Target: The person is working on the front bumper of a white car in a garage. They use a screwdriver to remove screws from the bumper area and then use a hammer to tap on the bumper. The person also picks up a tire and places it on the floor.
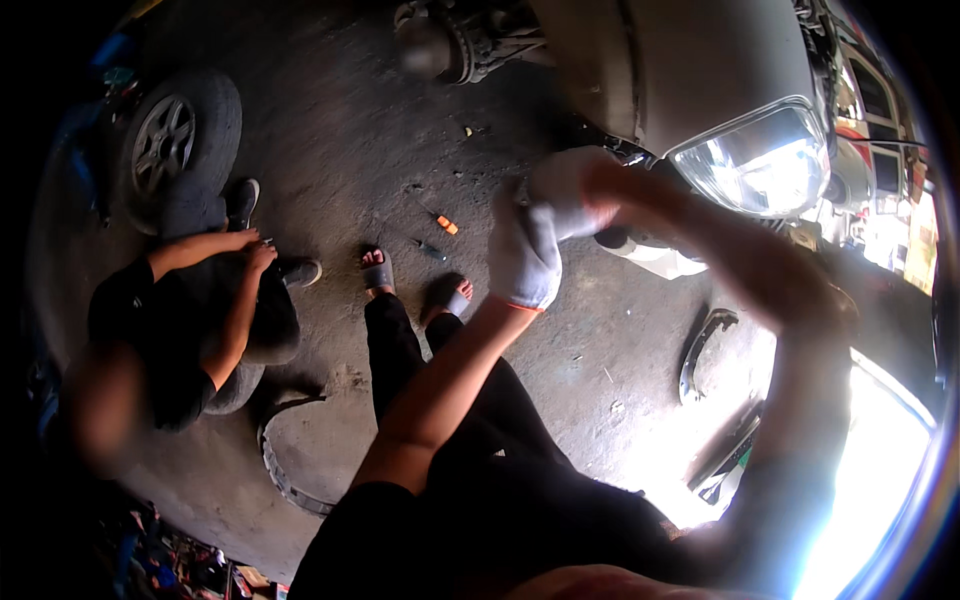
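In front of me, above the floor, my two hands meet, both in white knit gloves. My left hand [525,255] points upward, its orange-edged cuff at the wrist and its fingers curled in. My right hand [572,190] is bent over at the wrist and presses against the fingers of the left, also closed. Blur and overlap hide whatever may be between them. Just beyond the right hand is the car's front corner, with a clear headlight [755,160] under a light-coloured body panel [700,60]. An orange-handled screwdriver [447,225] and a dark-handled screwdriver [432,251] lie near my feet.
At left a person in dark clothes [140,310] sits low beside a wheel with tyre [180,140]. A bare wheel hub [445,45] shows under the car. Curved dark strips [270,465] [705,350] lie on the concrete floor [590,380]. Strong sunlight glares at right.
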Demonstrator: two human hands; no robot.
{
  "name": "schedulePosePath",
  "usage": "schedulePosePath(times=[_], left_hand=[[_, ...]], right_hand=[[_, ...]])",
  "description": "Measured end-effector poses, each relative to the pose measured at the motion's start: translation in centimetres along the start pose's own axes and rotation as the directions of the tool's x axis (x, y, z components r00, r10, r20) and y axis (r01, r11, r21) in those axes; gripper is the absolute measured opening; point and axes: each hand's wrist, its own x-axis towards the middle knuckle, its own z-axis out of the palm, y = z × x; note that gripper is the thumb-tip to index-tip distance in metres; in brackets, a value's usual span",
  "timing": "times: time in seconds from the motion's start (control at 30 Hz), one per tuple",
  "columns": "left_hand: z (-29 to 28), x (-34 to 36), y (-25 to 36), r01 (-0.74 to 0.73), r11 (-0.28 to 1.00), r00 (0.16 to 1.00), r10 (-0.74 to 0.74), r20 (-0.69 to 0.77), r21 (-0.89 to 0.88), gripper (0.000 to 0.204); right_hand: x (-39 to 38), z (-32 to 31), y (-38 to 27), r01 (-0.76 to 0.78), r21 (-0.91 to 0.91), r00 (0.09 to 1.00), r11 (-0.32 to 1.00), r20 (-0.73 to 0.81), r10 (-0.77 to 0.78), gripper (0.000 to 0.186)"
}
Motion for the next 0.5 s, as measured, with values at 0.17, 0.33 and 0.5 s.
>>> schedulePosePath(times=[0.17, 0.33, 0.5], left_hand=[[-1.9, 3.9, 0.0, 0.431, 0.824, 0.902, -0.395, 0.171, -0.368, 0.044], [-3.0, 3.8, 1.4, 0.864, 0.057, 0.410, -0.654, 0.636, -0.500, 0.046], [-0.9, 1.5, -2.5, -0.151, 0.971, 0.981, 0.170, -0.092, 0.184, 0.042]], right_hand=[[2.4, 3.5, 1.2, 0.005, -0.041, 0.848, 0.999, -0.529, -0.026, 0.027], [4.1, 8.5, 1.6, -0.013, -0.322, 0.409, 0.947, -0.866, -0.289, 0.013], [5.5, 0.8, 2.1, 0.088, 0.240, 0.983, 0.967, 0.133, -0.123, 0.025]])
